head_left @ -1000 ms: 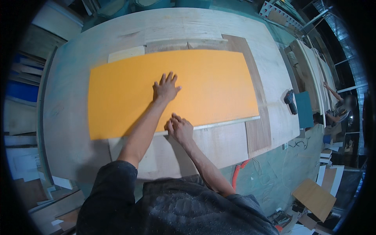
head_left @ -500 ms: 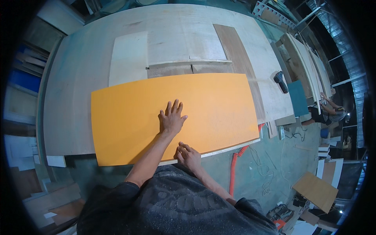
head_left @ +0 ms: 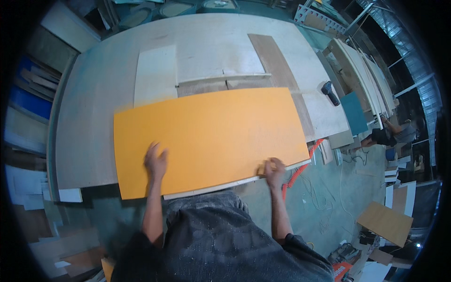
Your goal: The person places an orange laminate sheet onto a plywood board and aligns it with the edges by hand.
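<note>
A large orange panel [head_left: 211, 131] lies flat across the near part of a big wooden worktable, its near edge overhanging toward my body. A pale strip [head_left: 216, 188] shows along underneath that edge. Over the left part of the panel is my left hand [head_left: 156, 160], with thumb and fingers apart and nothing held; I cannot tell whether it touches the surface. My right hand [head_left: 275, 173] is at the near edge, toward the panel's right end. Its fingers are bent and blurred, so their grip is unclear.
Beyond the panel, a pale board [head_left: 156, 73] and a brown strip [head_left: 277, 70] lie on the worktable [head_left: 94, 103]. A dark power tool [head_left: 330, 93] rests at its right. A red coiled hose [head_left: 295, 176] hangs near my right hand. Another person [head_left: 399, 131] stands beside stacked boards at far right.
My hands have moved apart: the left from the panel's middle toward its left and nearer me, the right along the near edge to the right. The view has shifted slightly.
</note>
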### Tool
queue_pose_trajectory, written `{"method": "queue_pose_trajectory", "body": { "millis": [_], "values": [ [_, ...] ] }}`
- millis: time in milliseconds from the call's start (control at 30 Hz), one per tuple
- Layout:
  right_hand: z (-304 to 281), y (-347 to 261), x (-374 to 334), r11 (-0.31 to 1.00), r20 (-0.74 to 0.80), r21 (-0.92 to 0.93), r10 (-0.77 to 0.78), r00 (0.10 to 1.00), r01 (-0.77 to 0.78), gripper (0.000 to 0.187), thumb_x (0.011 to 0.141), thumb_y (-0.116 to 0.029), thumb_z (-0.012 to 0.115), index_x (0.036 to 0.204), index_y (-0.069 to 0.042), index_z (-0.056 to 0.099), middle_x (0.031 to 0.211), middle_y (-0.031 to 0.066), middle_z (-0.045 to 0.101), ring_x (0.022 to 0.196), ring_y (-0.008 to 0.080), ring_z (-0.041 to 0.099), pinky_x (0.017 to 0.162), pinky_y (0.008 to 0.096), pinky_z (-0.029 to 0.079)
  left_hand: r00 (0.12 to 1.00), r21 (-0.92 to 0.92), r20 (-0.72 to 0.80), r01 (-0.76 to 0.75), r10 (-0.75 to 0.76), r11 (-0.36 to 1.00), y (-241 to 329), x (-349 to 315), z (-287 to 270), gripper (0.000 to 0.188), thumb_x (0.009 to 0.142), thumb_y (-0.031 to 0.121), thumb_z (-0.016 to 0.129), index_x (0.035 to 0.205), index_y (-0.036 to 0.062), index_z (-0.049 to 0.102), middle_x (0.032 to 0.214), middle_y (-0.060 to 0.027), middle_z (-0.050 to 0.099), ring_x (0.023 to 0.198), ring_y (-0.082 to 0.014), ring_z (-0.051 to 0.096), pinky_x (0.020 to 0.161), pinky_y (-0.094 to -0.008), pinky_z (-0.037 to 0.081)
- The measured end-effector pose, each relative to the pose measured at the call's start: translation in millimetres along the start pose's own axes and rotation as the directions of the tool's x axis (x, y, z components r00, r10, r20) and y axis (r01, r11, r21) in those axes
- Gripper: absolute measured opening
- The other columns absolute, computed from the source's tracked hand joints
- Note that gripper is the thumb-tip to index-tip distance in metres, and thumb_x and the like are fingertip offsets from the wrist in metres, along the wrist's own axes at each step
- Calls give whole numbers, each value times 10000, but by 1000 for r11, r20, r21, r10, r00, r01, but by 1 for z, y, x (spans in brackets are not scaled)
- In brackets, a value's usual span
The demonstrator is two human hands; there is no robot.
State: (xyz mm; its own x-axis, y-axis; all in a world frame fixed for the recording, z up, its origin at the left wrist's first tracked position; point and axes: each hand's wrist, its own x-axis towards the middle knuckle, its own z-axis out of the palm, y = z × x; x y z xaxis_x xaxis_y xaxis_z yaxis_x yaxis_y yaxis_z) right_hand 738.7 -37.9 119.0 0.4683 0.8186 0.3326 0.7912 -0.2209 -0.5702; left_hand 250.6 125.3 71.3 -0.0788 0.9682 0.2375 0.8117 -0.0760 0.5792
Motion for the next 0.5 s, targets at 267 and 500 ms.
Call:
{"method": "queue_pose_trajectory", "body": {
  "millis": [267,500],
  "values": [
    [-71,176,80,647,-330,-481,491,806,-592,810,886,-562,756,1374,61,585,1283,316,642,1298,441,573,1088,572,439,567,274,-348,823,-746,497,-117,-96,-93,664,965,481,731,1431,43,552,1482,-197,570,1393,-408,518,1120,-537,454],
    [-54,211,95,690,59,-185,718,693,-699,840,815,-697,790,985,125,767,987,282,779,902,413,769,786,493,592,692,-96,-130,704,-710,703,-200,-120,-121,545,988,459,732,1261,-6,653,1152,-170,736,1092,-323,686,949,-453,533]
  ]
}}
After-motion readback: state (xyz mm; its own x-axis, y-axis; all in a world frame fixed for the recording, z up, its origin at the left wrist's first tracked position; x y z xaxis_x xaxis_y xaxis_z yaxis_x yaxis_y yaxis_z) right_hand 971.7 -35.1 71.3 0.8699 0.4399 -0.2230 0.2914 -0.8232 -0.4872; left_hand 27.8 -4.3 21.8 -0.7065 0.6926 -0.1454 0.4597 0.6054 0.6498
